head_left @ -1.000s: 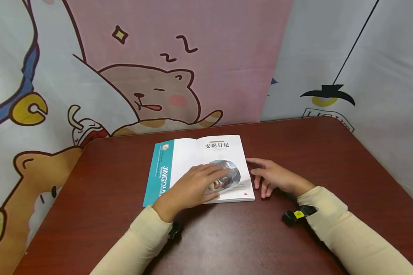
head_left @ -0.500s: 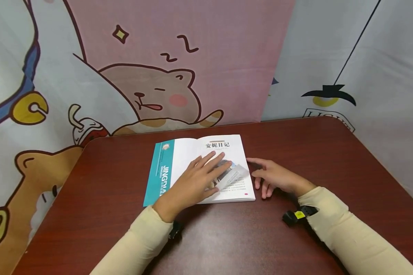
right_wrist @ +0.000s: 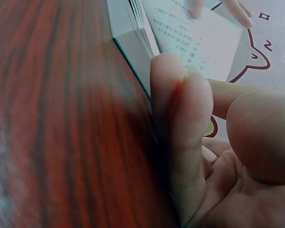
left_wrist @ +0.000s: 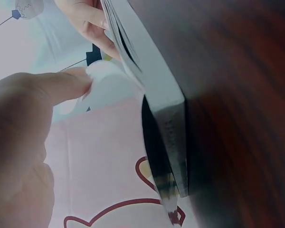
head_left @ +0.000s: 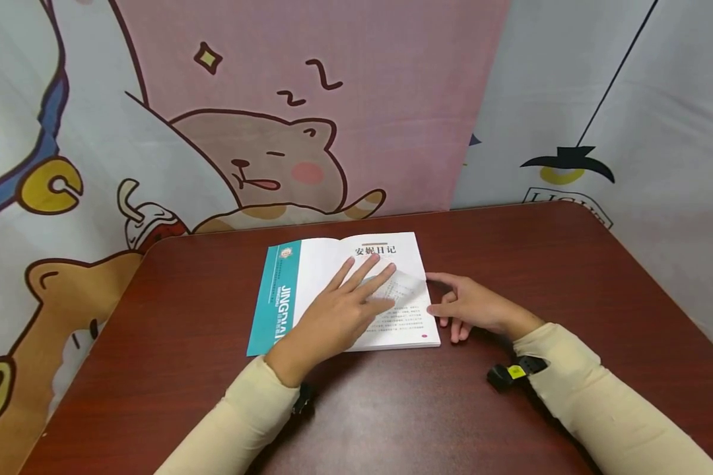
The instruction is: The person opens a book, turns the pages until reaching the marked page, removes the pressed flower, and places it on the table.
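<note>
An open paperback book [head_left: 412, 254] lies on the table, its teal cover flap [head_left: 278, 297] folded out to the left. Over the right-hand page, my left hand [head_left: 329, 316] spreads its fingers. Below the title a thin page [head_left: 407, 287] bends up and leftward, partly hidden by that hand. In the left wrist view the left thumb [left_wrist: 69, 86] meets a curled white sheet [left_wrist: 109, 75] above the thick block of pages. My right hand [head_left: 481, 307] rests at the book's right edge, index finger and thumb touching it, the other fingers loosely bent beneath.
The dark red wooden table [head_left: 380, 415] surrounds the book. A cartoon-printed cloth [head_left: 416, 132] hangs behind the far edge. Black wrist cameras [head_left: 502, 376] are strapped under both sleeves.
The left fingers have spread and moved slightly away from me over the page. The lower corner of the pictured page has lifted and curled leftward, uncovering printed text. The right thumb has moved onto the book's edge.
</note>
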Demonstrator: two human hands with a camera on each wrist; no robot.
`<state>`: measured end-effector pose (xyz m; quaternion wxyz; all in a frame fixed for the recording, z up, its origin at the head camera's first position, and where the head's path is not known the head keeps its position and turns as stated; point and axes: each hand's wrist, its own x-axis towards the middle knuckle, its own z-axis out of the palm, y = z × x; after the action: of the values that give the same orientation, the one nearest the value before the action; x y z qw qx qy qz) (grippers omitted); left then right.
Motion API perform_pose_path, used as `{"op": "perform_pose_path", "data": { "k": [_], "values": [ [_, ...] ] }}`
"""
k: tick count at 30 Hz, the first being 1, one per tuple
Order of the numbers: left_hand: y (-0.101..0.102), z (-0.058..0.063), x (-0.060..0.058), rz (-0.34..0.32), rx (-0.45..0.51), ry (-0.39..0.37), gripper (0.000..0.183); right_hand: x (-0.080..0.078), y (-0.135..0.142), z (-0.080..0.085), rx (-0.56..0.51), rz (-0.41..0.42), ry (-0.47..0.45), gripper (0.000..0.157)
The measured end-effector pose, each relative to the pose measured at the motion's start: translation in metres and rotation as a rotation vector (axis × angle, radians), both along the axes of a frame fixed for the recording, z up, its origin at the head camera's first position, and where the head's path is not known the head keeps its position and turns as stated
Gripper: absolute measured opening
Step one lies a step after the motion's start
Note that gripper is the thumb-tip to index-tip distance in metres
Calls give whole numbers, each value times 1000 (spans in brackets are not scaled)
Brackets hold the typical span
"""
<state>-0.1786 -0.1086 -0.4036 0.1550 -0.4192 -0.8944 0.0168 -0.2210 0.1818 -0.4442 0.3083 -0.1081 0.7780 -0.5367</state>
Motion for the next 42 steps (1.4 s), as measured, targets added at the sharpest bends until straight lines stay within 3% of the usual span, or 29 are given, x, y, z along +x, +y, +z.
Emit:
{"op": "perform_pose_path", "data": {
  "k": [3,14,22,31,38,42],
  "values": [
    [-2,0,1,-7,2,22,33,0,-3,0,7,0,-2,82],
    [-1,0,1,5,-35,10,43,-1,0,1,21,3,23,83],
    [-1,-1,2,-1,-64,-5,39,-2,0,-2,6,2,19,82],
    [-1,0,3,38,-76,46,39,-1,1,0,2,-2,16,82],
    [-2,-2,4,49,-110,2,54,1,3,-1,13,-4,10,84],
    [-3,-4,3,61,-107,1,52,1,2,1,7,3,14,85]
  ]
}}
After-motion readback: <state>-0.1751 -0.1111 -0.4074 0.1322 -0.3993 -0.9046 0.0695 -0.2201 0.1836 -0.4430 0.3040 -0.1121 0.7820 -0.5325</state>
